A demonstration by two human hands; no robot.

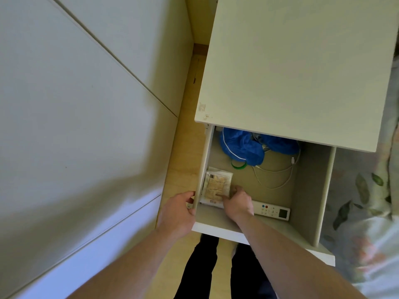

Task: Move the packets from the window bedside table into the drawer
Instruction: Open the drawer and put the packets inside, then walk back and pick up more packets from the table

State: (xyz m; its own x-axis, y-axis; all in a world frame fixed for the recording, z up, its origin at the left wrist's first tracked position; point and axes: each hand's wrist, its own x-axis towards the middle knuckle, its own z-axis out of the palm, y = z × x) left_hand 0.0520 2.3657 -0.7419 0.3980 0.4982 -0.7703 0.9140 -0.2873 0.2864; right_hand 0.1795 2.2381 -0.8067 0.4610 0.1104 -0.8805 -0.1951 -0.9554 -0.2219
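The head camera is looking straight down at the packets (217, 186), a small stack of clear, paper-labelled sachets lying flat on the drawer (311, 190) floor, in its front left corner against the left wall. The right hand (237, 201) is reaching into the drawer and resting on the near right edge of the stack, its fingers (222, 196) curled and pressing down on the top packet, thumb side toward the stack. The left hand (178, 210) is staying outside the drawer, its fingers wrapping over the top edge of the left wall near the front corner and gripping it.

Just beside the right hand, along the front wall, a white remote control (273, 210) with a small screen and red and blue buttons is lying flat, partly covered by the wrist. Farther back, a white charging cable (278, 171) is looping across the floor of the drawer, and a green band (238, 165) is lying near a crumpled blue bag (244, 145) that is sitting at the rear, partly under the bedside table's tabletop (302, 61). That tabletop is overhanging the back of the pulled-out drawer. To the right a floral bedcover (367, 190) is showing; to the left, pale cabinet panels (75, 104) are standing along a wooden floor (183, 165). The person's dark trouser legs (200, 268) are showing below the drawer front.
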